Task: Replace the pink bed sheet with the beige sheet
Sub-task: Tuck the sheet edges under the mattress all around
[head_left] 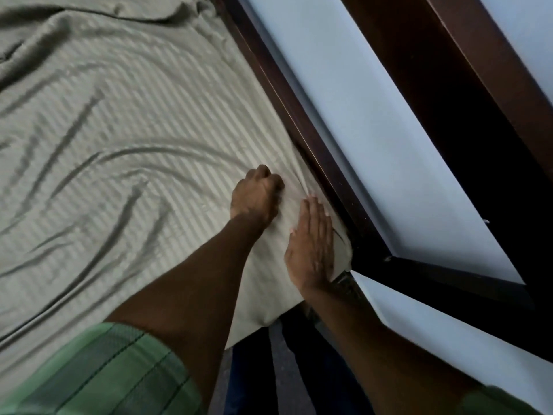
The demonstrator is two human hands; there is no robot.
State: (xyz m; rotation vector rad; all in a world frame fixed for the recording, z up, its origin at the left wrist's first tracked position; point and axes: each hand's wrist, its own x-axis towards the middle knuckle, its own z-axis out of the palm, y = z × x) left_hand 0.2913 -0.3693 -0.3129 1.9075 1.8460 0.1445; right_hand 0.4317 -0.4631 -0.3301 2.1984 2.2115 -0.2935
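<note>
1. Pale wall panels with dark wooden trim fill the right half of the frame; a dark bed frame rail runs diagonally from top centre to lower right.
2. Beige sheet, faintly striped, covers the mattress across the left and centre. Long creases fan out from the centre of the frame toward the left edge.
3. Sheet edge lies right against the rail; little gap shows between them. The sheet's corner hangs over the mattress corner at lower centre, above a dark floor gap.
4. Left hand: fingers curled into a fist, knuckles down on the sheet near the rail, fabric bunching beside it. Whether cloth is inside the fist I cannot tell.
5. Right hand: fingers straight and together, palm flat on the sheet at the mattress corner, just beside the rail.
6. Green striped sleeves at the bottom edge, left and right.
</note>
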